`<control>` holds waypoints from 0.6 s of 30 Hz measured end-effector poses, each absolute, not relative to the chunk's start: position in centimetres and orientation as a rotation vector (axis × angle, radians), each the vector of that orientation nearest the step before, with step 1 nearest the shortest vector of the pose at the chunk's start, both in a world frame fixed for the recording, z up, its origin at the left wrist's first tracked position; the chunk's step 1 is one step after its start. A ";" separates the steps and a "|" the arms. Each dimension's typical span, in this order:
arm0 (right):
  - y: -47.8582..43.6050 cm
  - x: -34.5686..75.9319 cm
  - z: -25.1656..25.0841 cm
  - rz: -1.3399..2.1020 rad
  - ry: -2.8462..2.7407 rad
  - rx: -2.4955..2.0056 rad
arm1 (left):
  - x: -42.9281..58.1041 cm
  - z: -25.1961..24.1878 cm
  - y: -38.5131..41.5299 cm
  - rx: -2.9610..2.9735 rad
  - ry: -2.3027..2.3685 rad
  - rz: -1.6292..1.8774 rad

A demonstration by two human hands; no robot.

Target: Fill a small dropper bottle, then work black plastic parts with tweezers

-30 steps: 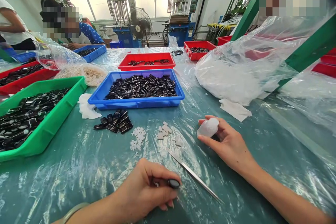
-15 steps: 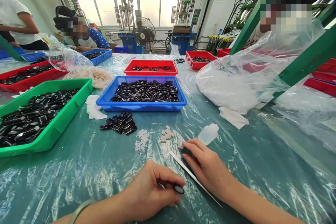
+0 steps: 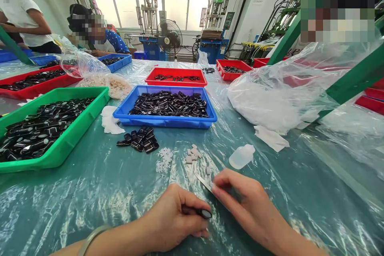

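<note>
Held between the thumb and fingers of my left hand [image 3: 177,218] is a small black plastic part [image 3: 205,213], its pale oval end facing right. My right hand [image 3: 249,204] has its thumb and index finger closed on the slim metal tweezers [image 3: 204,183]. Their pointed tip shows past the fingertips, while the rest is hidden behind the hand. Just beyond the tip lies a single whitish block [image 3: 208,170]. Farther off sit a small pile of whitish blocks [image 3: 193,153], a scatter of tiny white pieces [image 3: 164,161] and a heap of black parts [image 3: 141,140].
A blue tray [image 3: 165,122] of black parts stands ahead, with a red tray [image 3: 175,83] behind it. At left is a green tray [image 3: 60,158]. A translucent bottle [image 3: 241,157] lies right of centre, near a large plastic bag [image 3: 264,104]. Other people sit or stand around.
My right hand has left the whitish block and drawn back to the tweezers. The left hand still holds the black part. The view has shifted slightly.
</note>
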State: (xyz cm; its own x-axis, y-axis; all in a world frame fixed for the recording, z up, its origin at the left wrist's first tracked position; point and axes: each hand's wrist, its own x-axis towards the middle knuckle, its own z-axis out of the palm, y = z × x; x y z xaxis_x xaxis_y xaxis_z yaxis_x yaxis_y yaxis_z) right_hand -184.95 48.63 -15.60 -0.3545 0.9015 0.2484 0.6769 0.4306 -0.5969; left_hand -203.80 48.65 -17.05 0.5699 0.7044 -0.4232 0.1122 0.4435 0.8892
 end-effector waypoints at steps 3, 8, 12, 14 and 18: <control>47.1 -185.0 -15.0 0.818 -1.971 -1.189 | -203.6 -16.9 48.8 1.071 0.910 0.438; 46.6 -185.5 -15.5 0.805 -1.974 -0.936 | -203.5 -16.7 48.9 1.166 0.853 0.432; 46.7 -185.6 -16.1 0.716 -2.056 -0.878 | -203.6 -16.7 48.8 1.166 0.837 0.439; 46.6 -185.4 -16.5 0.677 -2.079 -0.860 | -203.6 -16.7 48.8 1.163 0.838 0.446; 46.2 -185.2 -17.0 0.594 -2.116 -0.786 | -203.6 -16.6 48.9 1.156 0.848 0.445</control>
State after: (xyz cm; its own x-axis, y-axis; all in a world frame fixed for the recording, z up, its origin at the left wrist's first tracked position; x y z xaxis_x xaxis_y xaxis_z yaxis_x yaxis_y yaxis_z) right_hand -185.24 46.15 -17.01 -0.4998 0.7000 0.5100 0.3326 0.6989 -0.6332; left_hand -203.64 48.93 -16.59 0.6209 0.7008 -0.3511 0.1088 0.3666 0.9240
